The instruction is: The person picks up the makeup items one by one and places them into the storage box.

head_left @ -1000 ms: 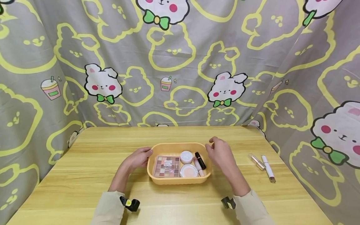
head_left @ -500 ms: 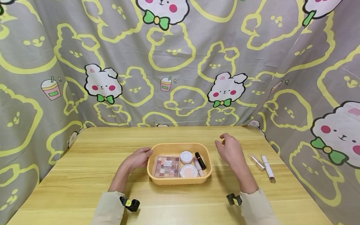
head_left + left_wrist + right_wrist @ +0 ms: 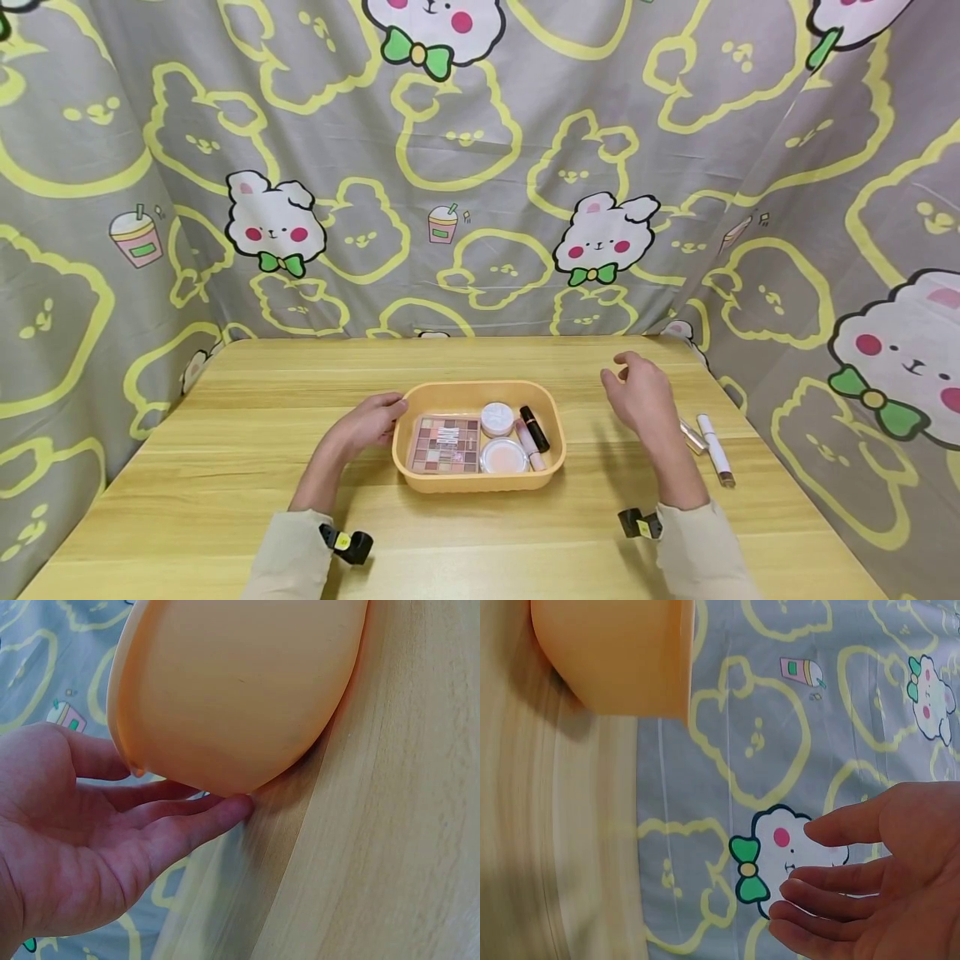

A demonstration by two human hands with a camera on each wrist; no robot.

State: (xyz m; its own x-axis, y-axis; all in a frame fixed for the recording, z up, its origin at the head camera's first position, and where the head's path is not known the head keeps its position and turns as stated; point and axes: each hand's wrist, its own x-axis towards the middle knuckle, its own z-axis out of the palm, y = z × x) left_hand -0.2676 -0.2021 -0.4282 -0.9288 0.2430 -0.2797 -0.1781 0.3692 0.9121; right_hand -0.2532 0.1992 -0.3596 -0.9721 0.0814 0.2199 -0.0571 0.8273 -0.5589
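A yellow-orange plastic basket stands on the table. My left hand holds its left end, thumb at the rim and fingers against the outer wall, as the left wrist view shows. Inside lie an eyeshadow palette, a white round jar, a round powder compact, a black lipstick tube and a pink tube. My right hand is raised over the table to the basket's right, holding nothing. Its fingers are loosely bent in the right wrist view.
Right of my right arm lie a white tube with a dark end and a gold-and-clear tube, partly hidden by the wrist. A patterned curtain surrounds the table at the back and sides.
My right hand has moved right, away from the basket's right rim toward the two loose tubes, and now overlaps one of them. The left hand and basket have not moved.
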